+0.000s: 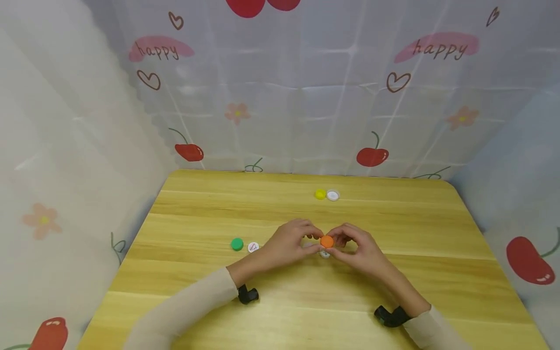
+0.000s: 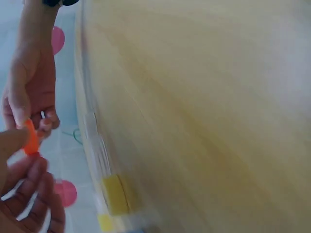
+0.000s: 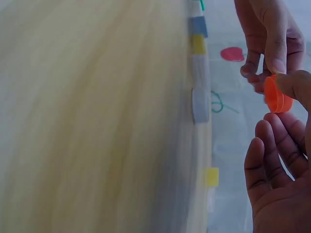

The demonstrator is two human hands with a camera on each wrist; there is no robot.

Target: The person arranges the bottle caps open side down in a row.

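Note:
Fingertips of both hands meet at an orange plastic bottle cap (image 1: 326, 241), raised over the tabletop. My left hand (image 1: 292, 243) pinches its left side with thumb and fingers. From the other side, my right hand (image 1: 359, 249) grips it between thumb and forefinger. The right wrist view shows the hollow inside of the orange cap (image 3: 278, 94), turned edge-on, with the remaining right fingers (image 3: 266, 153) loosely spread below. Beneath the hands in the head view, a white disc (image 1: 324, 254) peeks out, partly hidden by the orange cap and fingers.
On the wooden table (image 1: 393, 214), a green cap (image 1: 237, 244) and a white disc with a printed mark (image 1: 253, 247) lie left of the hands. Towards the back edge, a yellow cap (image 1: 321, 194) sits beside a white cap (image 1: 333, 195). A patterned curtain (image 1: 297, 121) encloses the table.

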